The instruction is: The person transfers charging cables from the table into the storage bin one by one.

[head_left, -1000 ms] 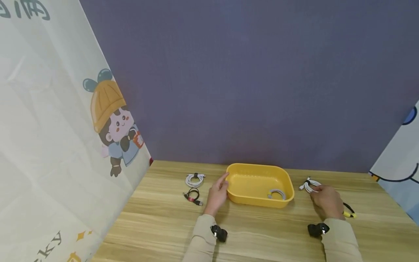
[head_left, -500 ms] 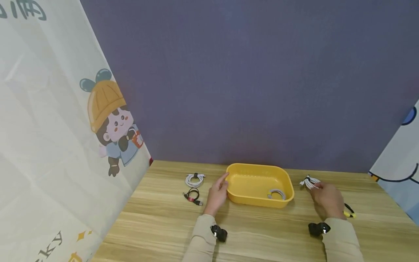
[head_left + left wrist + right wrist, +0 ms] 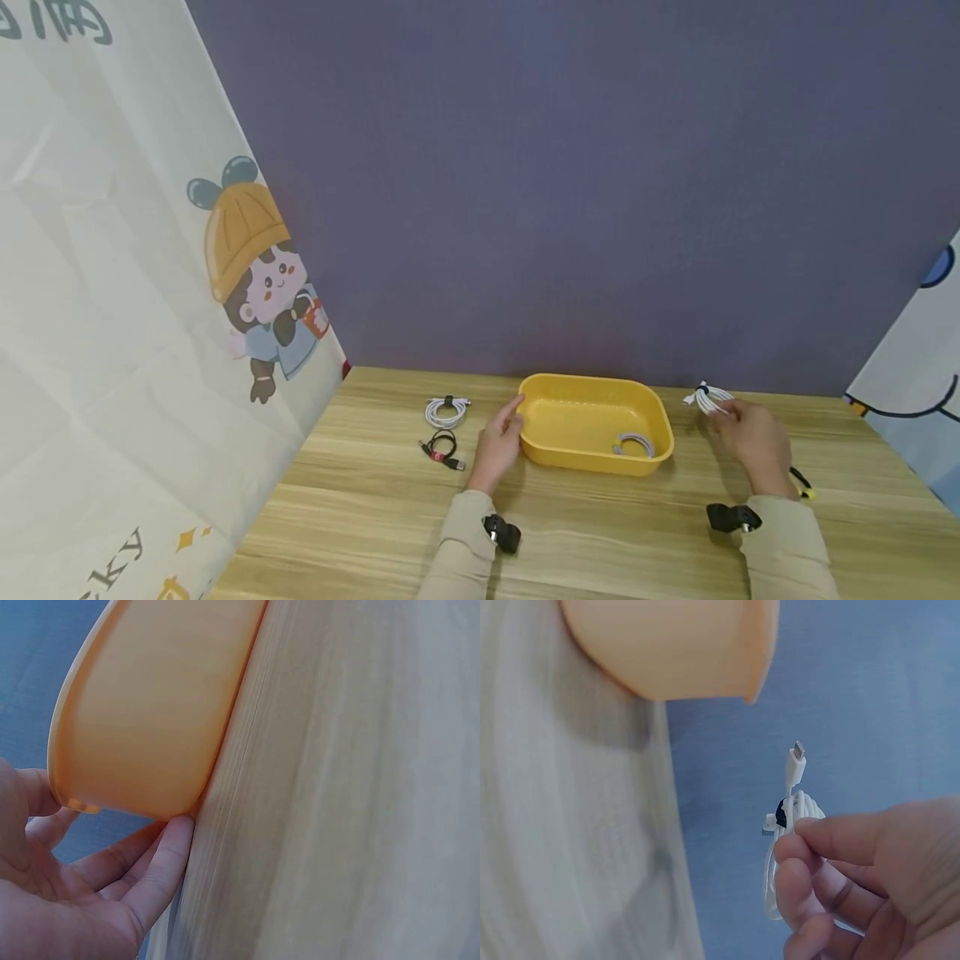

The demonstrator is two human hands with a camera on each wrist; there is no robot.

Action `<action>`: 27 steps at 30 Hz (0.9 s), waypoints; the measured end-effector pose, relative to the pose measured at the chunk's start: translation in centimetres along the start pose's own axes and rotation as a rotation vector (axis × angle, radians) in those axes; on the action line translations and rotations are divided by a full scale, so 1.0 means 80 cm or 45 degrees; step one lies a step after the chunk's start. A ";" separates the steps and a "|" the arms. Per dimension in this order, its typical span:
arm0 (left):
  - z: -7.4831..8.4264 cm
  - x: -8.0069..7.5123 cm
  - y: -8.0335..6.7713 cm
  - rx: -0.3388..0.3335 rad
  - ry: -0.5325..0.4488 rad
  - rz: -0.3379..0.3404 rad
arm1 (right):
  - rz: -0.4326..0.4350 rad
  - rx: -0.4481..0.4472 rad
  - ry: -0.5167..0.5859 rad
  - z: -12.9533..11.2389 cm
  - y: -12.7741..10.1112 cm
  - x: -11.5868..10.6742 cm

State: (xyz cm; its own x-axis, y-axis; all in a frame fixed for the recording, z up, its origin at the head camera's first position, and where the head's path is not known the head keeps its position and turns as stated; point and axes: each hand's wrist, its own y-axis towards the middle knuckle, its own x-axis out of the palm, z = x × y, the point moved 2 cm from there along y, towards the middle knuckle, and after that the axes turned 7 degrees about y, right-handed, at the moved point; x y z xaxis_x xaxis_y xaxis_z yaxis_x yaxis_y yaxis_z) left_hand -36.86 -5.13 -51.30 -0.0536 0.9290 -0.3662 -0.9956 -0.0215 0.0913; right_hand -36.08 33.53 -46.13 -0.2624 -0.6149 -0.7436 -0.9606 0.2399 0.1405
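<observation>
In the head view, a yellow plastic bin stands on the table, with a coiled grey cable inside at its right end. My left hand touches the bin's left end. From the left wrist, its fingers lie against the outside wall, near the rim and low by the tabletop. My right hand pinches a coiled white USB cable between thumb and fingers, above the table to the bin's right. A black tie binds that coil, and one plug points up in the right wrist view.
Left of the bin lie a coiled white cable and a coiled black cable with a red band. Behind my right wrist is a partly hidden black-and-yellow item. A dark blue panel rises behind the wooden table.
My right hand has lifted the white USB cable off the table and slightly away from me. My left hand and the bin have stayed in place.
</observation>
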 end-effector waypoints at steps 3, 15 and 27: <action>-0.001 -0.002 -0.001 0.002 -0.002 -0.009 | 0.043 -0.039 0.004 -0.009 -0.007 -0.002; -0.003 -0.010 -0.007 0.015 0.003 -0.029 | 0.224 -0.251 0.038 -0.056 -0.033 0.004; -0.005 -0.018 -0.014 0.019 0.010 -0.037 | 0.250 -0.343 0.045 -0.087 -0.051 0.018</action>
State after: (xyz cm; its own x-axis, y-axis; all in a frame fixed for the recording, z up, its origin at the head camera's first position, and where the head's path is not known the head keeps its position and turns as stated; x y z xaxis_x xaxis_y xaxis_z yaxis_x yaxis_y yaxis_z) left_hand -35.68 -6.56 -51.29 -0.0253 0.9262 -0.3761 -0.9955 0.0112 0.0943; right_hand -33.15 26.42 -43.26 -0.4435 -0.6033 -0.6628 -0.8799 0.1524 0.4501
